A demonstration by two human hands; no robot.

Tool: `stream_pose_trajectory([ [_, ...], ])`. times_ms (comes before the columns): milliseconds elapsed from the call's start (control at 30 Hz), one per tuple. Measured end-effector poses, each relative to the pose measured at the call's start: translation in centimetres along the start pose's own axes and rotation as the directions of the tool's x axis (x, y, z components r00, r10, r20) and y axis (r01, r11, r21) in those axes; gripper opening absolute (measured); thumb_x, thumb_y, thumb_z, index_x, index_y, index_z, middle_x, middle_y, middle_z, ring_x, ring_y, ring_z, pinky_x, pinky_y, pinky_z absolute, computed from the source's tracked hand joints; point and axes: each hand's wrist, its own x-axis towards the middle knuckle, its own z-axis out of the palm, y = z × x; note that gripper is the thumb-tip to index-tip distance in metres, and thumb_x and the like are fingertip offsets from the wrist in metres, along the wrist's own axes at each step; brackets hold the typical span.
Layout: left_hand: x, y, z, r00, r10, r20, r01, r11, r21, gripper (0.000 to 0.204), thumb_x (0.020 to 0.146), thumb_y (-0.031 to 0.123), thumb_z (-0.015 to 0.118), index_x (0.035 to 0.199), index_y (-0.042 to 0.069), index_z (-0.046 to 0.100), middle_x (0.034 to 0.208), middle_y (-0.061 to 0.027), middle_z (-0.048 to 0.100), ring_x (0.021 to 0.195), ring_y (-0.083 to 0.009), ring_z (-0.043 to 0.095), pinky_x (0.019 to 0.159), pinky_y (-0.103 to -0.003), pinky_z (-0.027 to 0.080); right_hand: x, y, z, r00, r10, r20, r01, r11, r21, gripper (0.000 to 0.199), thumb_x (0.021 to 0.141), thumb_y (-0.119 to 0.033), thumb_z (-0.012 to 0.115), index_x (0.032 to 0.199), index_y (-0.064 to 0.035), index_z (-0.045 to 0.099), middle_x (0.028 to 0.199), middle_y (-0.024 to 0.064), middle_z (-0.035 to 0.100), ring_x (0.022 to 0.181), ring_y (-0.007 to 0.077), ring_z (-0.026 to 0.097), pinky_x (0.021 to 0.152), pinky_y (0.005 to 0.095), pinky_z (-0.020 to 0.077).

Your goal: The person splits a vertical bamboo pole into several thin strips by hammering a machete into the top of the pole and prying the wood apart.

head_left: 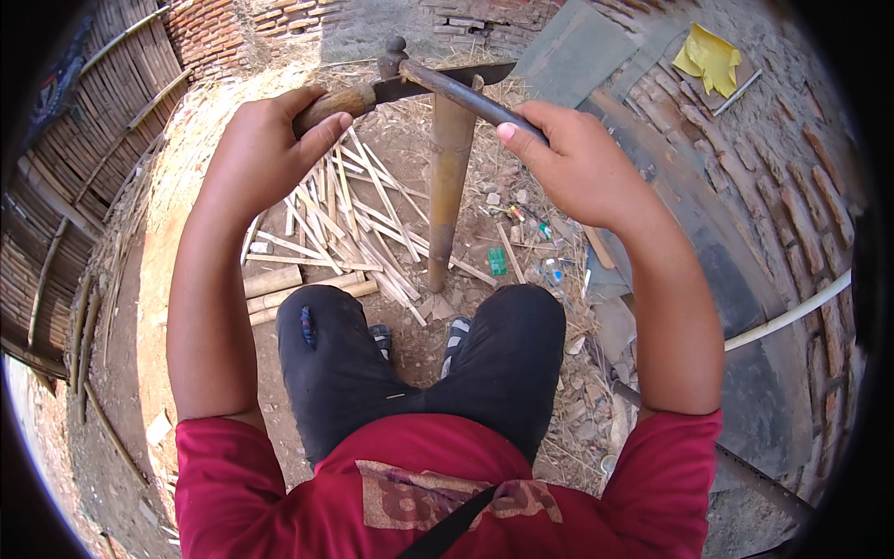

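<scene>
My left hand [270,144] is closed round the wooden handle of a machete [484,74], whose dark blade points right. That blade crosses the top end of an upright bamboo pole [449,177]; how deep it sits in the bamboo I cannot tell. My right hand [582,158] grips the dark handle of a hammer [466,96], thumb laid along it. The handle passes over the blade, and the rounded hammer head [392,58] is beyond the blade, near the machete's handle. Whether head and blade touch is unclear. The pole's foot stands on the ground ahead of my feet.
Split bamboo strips [349,214] lie piled left of the pole, with thicker bamboo lengths [289,289] by my left knee. A slatted bamboo wall [93,158] rises at left. Dark boards [708,252], a brick wall [782,186] and a yellow sheet [709,58] are at right.
</scene>
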Motion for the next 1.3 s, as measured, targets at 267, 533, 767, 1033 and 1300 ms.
stream_pose_trajectory([
  [267,-0.5,0.2,0.0,0.999,-0.037,0.002,0.037,0.999,0.012,0.047,0.095,0.037,0.073,0.117,-0.004,0.070,0.079,-0.0236,0.070,0.074,-0.0346,0.071,0.071,-0.041,0.054,-0.9,-1.5,-1.9,0.954,0.082,-0.289,-0.048,0.991,0.122,0.043,0.105,-0.042,0.055,0.106,0.0002,0.065,0.074,0.0138,0.061,0.069,0.0261,0.060,0.067,0.0427,0.0465],
  [533,-0.4,-0.2,0.3,1.000,-0.016,0.015,0.014,0.998,0.069,0.047,0.095,0.040,0.072,0.113,-0.004,0.070,0.074,-0.0222,0.068,0.069,-0.0351,0.067,0.069,-0.042,0.053,-1.0,-0.8,-2.2,0.951,0.170,-0.257,-0.131,0.978,0.163,0.044,0.106,-0.043,0.054,0.103,0.0000,0.064,0.071,0.0101,0.058,0.065,0.0195,0.055,0.064,0.0384,0.0448],
  [767,-0.7,-0.4,0.1,0.999,-0.042,0.008,0.042,0.996,0.077,0.044,0.096,0.040,0.072,0.100,-0.003,0.069,0.067,-0.0205,0.063,0.062,-0.0328,0.062,0.064,-0.042,0.050,-0.8,-0.8,-2.6,0.970,0.132,-0.203,-0.102,0.983,0.152,0.044,0.105,-0.043,0.055,0.106,0.0002,0.064,0.073,0.0099,0.058,0.068,0.0202,0.057,0.066,0.0387,0.0461],
  [1033,-0.8,-0.1,0.5,0.999,-0.044,0.014,0.043,0.996,0.081,0.043,0.096,0.040,0.072,0.092,-0.003,0.066,0.067,-0.0201,0.063,0.061,-0.0339,0.061,0.063,-0.043,0.049,-1.3,-1.3,-1.4,0.988,0.081,-0.130,-0.080,0.997,0.013,0.042,0.104,-0.041,0.056,0.104,0.0008,0.064,0.074,0.0142,0.061,0.070,0.0253,0.061,0.068,0.0410,0.0474],
  [1300,-1.0,0.4,0.7,0.995,-0.087,0.049,0.080,0.990,0.119,0.045,0.094,0.043,0.073,0.092,-0.002,0.067,0.067,-0.0204,0.063,0.063,-0.0373,0.063,0.064,-0.044,0.049,-1.0,-0.9,-0.2,0.993,0.058,-0.106,-0.055,0.998,0.031,0.042,0.105,-0.040,0.056,0.103,0.0005,0.063,0.071,0.0136,0.059,0.065,0.0267,0.059,0.066,0.0428,0.0472],
])
